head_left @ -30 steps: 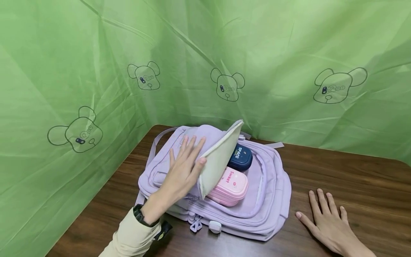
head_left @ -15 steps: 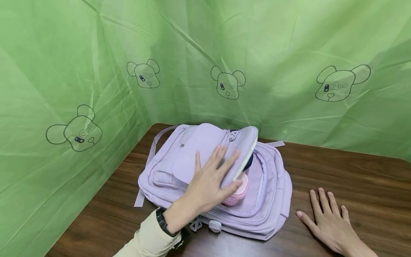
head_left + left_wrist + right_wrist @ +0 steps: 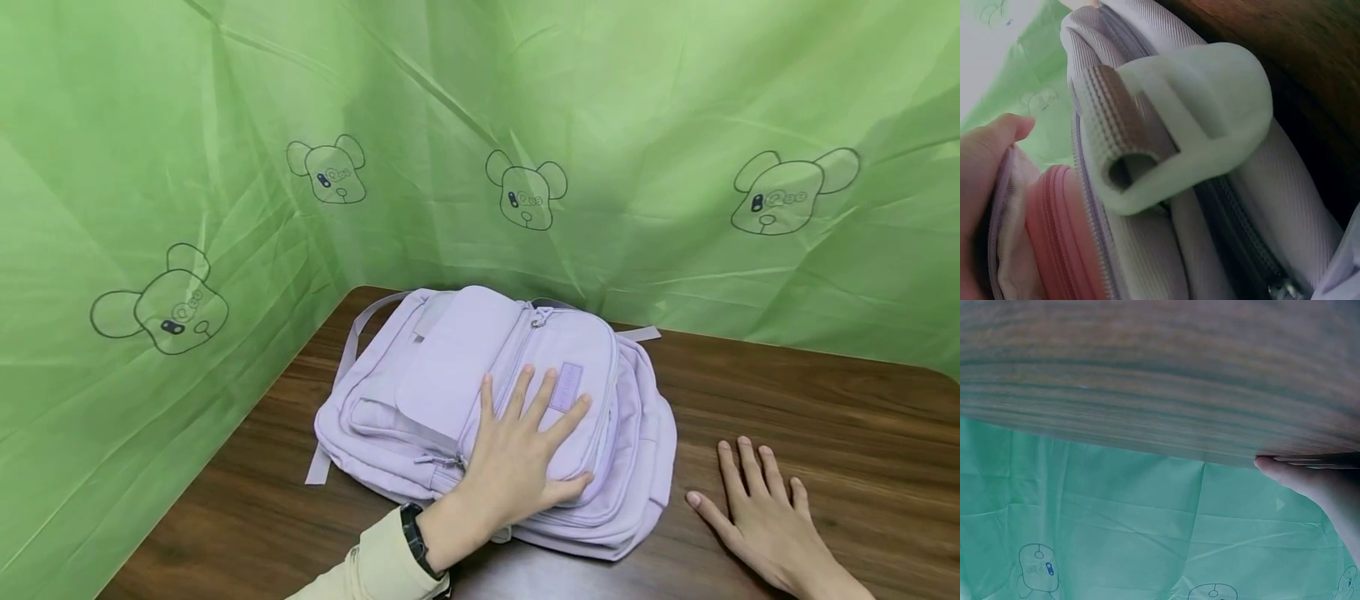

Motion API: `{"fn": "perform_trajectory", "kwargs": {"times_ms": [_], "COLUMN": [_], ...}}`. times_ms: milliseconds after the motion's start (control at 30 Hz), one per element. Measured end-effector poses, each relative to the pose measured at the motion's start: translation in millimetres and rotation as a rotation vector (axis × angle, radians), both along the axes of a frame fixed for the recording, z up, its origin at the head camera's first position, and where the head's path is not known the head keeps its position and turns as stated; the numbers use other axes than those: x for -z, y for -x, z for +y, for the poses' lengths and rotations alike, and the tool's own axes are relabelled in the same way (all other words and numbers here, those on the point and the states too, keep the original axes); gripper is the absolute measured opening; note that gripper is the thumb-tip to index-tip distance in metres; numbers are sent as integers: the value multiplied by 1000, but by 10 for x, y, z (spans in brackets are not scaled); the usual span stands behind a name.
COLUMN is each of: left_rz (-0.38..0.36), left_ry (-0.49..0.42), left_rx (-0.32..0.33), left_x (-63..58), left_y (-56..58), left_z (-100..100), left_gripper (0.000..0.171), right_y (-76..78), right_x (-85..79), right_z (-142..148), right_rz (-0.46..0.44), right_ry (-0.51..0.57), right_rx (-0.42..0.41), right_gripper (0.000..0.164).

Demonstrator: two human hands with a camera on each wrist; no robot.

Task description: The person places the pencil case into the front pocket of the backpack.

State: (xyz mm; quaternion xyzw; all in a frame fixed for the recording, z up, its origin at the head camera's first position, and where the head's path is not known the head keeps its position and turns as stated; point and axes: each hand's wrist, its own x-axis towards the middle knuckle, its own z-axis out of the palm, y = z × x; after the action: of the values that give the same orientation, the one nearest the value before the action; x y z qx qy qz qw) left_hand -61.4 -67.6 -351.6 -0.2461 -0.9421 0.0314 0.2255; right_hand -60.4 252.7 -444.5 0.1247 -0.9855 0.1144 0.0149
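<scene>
Green bear-print sheeting behind dark wooden table (image 3: pixel 825 417). Left hand (image 3: pixel 517 467), fingers spread flat, presses lilac fabric backpack (image 3: pixel 450 367); right hand (image 3: pixel 757 517) flat on table, just right of it.

The lilac backpack (image 3: pixel 480 408) is lying across the far left corner of the wooden table (image 3: pixel 825 417), filling most of that end and leaving only narrow strips of bare wood along its left and near sides. The green curtain (image 3: pixel 675 167) is hanging close behind and to the left, walling off any approach from those directions. The left hand (image 3: pixel 525 458) is lying flat on the backpack's front pocket, covering the way in from above there. The right hand (image 3: pixel 757 517) is resting flat on the wood just right of the backpack, taking up part of the near right side. Beyond it, toward the right and far edge, the table is offering wide open room.
</scene>
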Motion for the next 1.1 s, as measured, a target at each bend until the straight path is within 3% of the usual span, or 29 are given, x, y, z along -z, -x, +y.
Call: {"fn": "perform_trajectory", "kwargs": {"times_ms": [400, 833, 1100], "left_rz": [55, 61, -73], "left_ry": [42, 45, 1], "left_rx": [1, 6, 13], "left_x": [28, 45, -13], "left_y": [-44, -30, -42], "left_z": [9, 46, 7], "left_gripper": [79, 80, 81], "right_y": [-17, -27, -12], "right_x": [13, -6, -12], "right_z": [-27, -1, -15], "right_rz": [12, 11, 17], "right_ry": [-3, 0, 0], "right_rx": [0, 11, 5], "right_gripper": [83, 83, 83]}}
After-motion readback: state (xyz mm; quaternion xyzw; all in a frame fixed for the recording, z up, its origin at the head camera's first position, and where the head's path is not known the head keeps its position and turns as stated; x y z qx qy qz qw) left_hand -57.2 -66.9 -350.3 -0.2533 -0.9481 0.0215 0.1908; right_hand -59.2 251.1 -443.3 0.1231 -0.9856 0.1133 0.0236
